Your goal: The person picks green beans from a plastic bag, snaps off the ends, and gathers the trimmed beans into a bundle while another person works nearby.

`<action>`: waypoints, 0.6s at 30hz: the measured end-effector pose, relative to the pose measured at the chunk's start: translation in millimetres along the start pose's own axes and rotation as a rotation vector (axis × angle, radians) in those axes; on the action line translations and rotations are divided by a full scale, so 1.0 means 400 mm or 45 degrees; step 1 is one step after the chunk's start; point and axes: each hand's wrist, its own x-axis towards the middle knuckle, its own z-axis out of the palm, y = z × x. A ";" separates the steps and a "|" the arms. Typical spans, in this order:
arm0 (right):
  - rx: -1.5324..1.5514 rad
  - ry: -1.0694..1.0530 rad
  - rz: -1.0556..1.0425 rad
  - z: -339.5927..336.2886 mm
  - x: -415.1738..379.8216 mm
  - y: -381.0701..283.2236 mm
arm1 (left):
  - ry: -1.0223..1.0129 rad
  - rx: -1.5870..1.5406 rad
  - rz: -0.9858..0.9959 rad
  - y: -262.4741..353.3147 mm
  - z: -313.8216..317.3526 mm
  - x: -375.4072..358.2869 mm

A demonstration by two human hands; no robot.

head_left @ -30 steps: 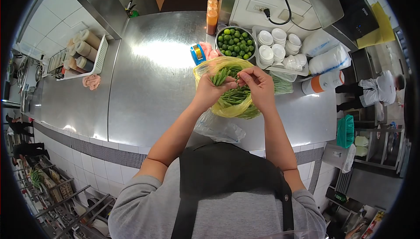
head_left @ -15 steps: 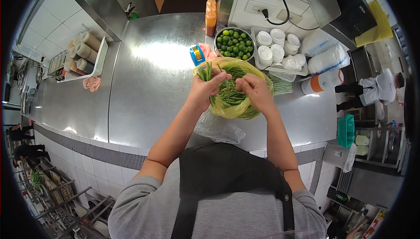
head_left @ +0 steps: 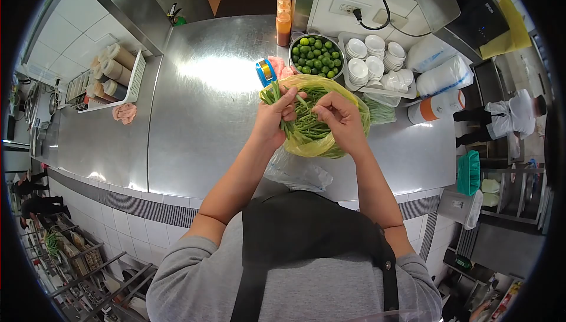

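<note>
A bunch of green beans [head_left: 270,94] is gripped in my left hand [head_left: 277,115], its tips sticking out past the thumb. My right hand [head_left: 342,120] is pinched at the fingertips, where one bean from the left hand seems to end. Both hands are over a yellow plastic bag [head_left: 312,149], opened wide and full of more green beans [head_left: 311,126]. Under the near side of the bag lies a crumpled clear plastic bag [head_left: 300,174].
Behind the yellow bag stand a bowl of limes [head_left: 316,56], orange sauce bottles [head_left: 283,27], a blue tape roll [head_left: 265,72] and a tray of white cups [head_left: 374,56]. A bottle basket [head_left: 134,80] sits left on the steel counter [head_left: 194,115]. Another person [head_left: 513,115] stands far right.
My right hand has shifted slightly left and its fingers have come nearer to the left hand. The left hand keeps its hold on the bunch, with a bean now angled toward the right fingertips.
</note>
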 end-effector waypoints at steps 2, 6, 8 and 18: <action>-0.016 -0.048 -0.002 -0.005 -0.005 0.007 | 0.000 -0.137 -0.059 0.002 -0.010 0.011; -0.568 -0.310 0.207 -0.018 0.001 0.010 | 0.010 -0.330 -0.255 0.014 -0.019 0.016; -0.709 -0.300 0.186 -0.008 -0.005 0.027 | -0.033 -0.388 -0.305 0.010 -0.023 0.018; -1.324 -0.236 0.067 0.024 -0.041 0.101 | 0.095 -0.334 -0.228 0.011 -0.019 0.011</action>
